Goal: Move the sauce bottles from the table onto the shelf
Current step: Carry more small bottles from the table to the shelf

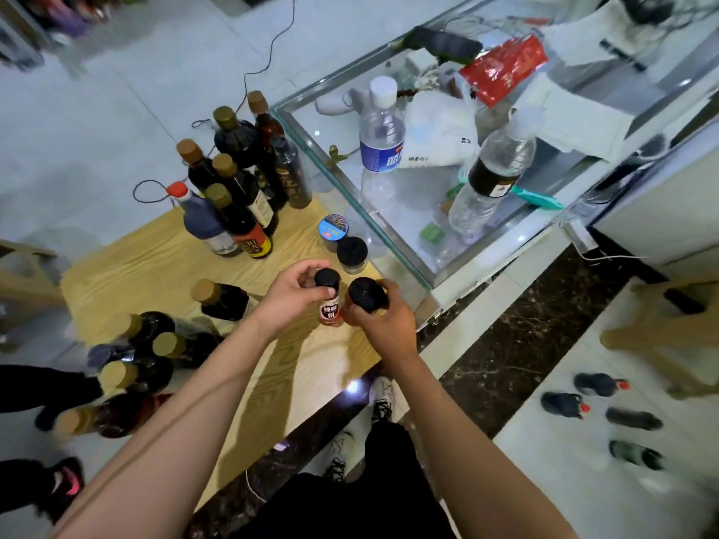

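Two small black-capped jars are held just above the wooden surface (163, 262): the left hand (290, 295) has its grip around the red-labelled jar (330, 301), the right hand (383, 324) around the other jar (367, 294). Dark sauce bottles (233, 188) stand behind.

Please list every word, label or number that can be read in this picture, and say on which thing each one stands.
"辣椒粉": red label of the small spice jar that the left hand grips.
"棉柔巾": white tissue pack in the glass case.
Blue label of the water bottle: large characters, too blurred to read.
Labels on the dark sauce bottles and the blue-lidded jar: too small or blurred.
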